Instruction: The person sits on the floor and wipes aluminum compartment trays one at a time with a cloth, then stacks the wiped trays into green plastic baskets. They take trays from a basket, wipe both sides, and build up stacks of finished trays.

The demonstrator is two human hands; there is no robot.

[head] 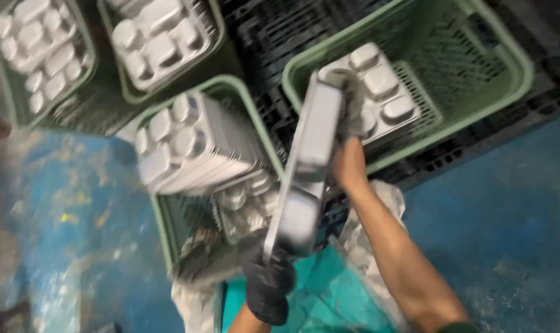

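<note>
At the far left a green crate (42, 55) holds white compartment trays lying flat, and a second crate (162, 46) beside it holds more. Below them a third crate (230, 117) carries a stack of trays (193, 142) tipped on edge, probably so more fit in.

Next comes the left hand (267, 280), in a black glove, fingers wrapped around the lower end of a metal tray (307, 172). The tray is held nearly on edge (blurred, so its compartments are hard to make out), running up from that grip to the right hand (349, 161). The right hand is bare and appears closed on the tray's upper edge, though the blur hides its fingers. One hand at each end likely keeps the long tray steady.

To the right, a fourth crate (508, 68) sits on a black pallet (273, 37), with one tray (385, 92) lying flat inside.
</note>
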